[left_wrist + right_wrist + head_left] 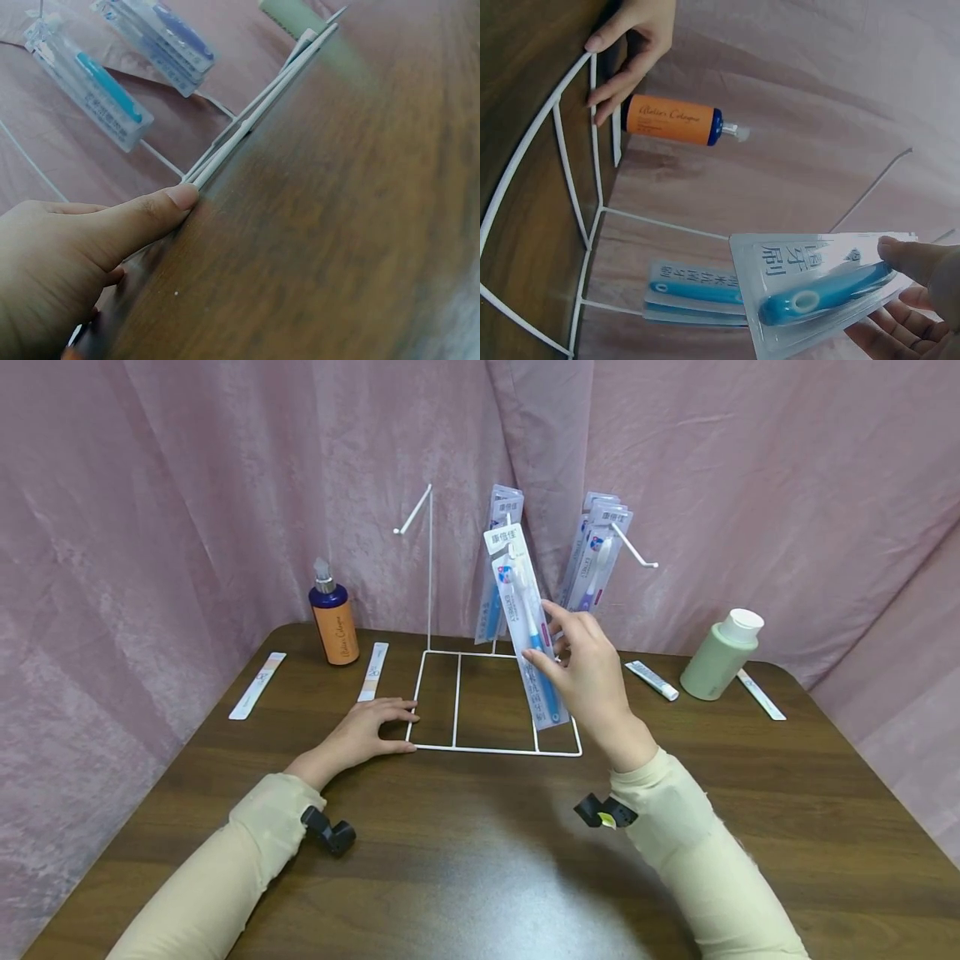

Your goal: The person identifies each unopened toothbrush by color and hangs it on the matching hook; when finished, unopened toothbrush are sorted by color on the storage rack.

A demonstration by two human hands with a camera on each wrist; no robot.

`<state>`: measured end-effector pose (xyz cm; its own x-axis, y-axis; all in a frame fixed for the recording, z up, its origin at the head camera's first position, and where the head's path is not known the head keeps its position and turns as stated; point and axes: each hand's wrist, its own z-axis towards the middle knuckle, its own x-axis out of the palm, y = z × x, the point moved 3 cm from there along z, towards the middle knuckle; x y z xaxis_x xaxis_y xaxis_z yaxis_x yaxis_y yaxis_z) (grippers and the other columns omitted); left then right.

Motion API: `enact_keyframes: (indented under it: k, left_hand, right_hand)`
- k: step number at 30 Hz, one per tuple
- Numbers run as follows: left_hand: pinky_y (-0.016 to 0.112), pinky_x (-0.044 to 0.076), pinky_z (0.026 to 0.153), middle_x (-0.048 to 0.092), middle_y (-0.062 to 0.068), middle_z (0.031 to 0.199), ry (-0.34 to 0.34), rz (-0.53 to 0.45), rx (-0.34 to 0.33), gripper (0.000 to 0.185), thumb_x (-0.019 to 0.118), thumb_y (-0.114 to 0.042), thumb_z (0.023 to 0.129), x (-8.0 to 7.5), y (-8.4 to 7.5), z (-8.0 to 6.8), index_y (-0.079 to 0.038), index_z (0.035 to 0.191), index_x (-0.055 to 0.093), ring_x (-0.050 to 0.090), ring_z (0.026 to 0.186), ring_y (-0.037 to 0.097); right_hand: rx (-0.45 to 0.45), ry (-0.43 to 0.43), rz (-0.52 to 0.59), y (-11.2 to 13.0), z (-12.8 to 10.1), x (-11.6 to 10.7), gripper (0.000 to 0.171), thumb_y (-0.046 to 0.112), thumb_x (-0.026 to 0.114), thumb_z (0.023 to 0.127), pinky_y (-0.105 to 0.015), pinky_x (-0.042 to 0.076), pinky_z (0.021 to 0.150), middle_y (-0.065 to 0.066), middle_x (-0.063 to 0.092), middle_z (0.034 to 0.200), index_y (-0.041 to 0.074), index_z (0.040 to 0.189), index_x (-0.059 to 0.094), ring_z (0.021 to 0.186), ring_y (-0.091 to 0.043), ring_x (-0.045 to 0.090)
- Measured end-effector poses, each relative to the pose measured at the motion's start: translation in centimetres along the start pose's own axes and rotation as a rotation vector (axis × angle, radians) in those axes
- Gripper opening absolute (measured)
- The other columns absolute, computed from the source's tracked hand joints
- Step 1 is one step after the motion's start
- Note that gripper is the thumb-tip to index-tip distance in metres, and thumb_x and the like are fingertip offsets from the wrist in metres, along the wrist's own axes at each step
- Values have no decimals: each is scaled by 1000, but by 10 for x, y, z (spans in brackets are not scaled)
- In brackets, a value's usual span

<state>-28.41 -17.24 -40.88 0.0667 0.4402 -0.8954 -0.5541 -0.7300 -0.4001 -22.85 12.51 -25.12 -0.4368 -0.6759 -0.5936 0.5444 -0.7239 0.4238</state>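
Note:
In the head view my right hand (592, 668) pinches a packaged toothbrush (528, 635) with a blue handle by its lower half, thumb in front and fingers behind. The pack tilts, and its top overlaps the rack's middle hook. More blue toothbrush packs (489, 614) hang behind it. My left hand (360, 731) rests at the near left corner of the white wire rack (495, 750). Its thumb (176, 199) presses on that corner in the left wrist view, while the fingers lie along the side bar. Purple-handled toothbrush packs (592, 560) hang on the right hook.
A bare hook (414, 510) stands at the rack's left. An orange and blue spray bottle (336, 627) is behind my left hand. Flat sachets (257, 687) lie on the left. At the right are a small white tube (651, 680), a green bottle (716, 660) and another sachet (761, 695).

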Motion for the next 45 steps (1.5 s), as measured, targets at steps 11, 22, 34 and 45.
enact_keyframes:
  k: [11, 22, 34, 45]
  left_hand:
    - [63, 27, 110, 52, 5, 144, -1, 9, -3, 53, 77, -40, 79, 0, -1, 1, -15, 124, 66, 43, 137, 33]
    - [62, 26, 111, 52, 5, 145, -2, -8, -13, 52, 76, -40, 80, -1, 0, 0, -16, 124, 66, 42, 138, 33]
    - [62, 27, 110, 53, 5, 143, -7, -12, -7, 52, 77, -39, 79, 0, -1, -1, -15, 123, 66, 43, 137, 33]
    - [60, 27, 111, 53, 5, 143, -11, -12, -6, 51, 78, -38, 79, 0, -1, 0, -15, 123, 66, 44, 137, 32]
  right_hand:
    - [39, -59, -4, -12, 17, 19, 60, 16, 78, 80, -37, 50, 70, -17, 59, 101, 2, 133, 55, 83, -28, 62]
    - [126, -66, 21, -22, 33, 42, 58, 18, 75, 83, -38, 51, 77, -17, 60, 104, 3, 135, 53, 87, -27, 61]
    - [204, -68, 52, -36, 54, 67, 58, 19, 76, 83, -38, 52, 80, -16, 62, 105, 8, 134, 51, 89, -27, 65]
    - [219, -40, 49, -42, 63, 76, 60, 21, 75, 84, -40, 52, 80, -13, 65, 103, 8, 136, 48, 92, -26, 66]
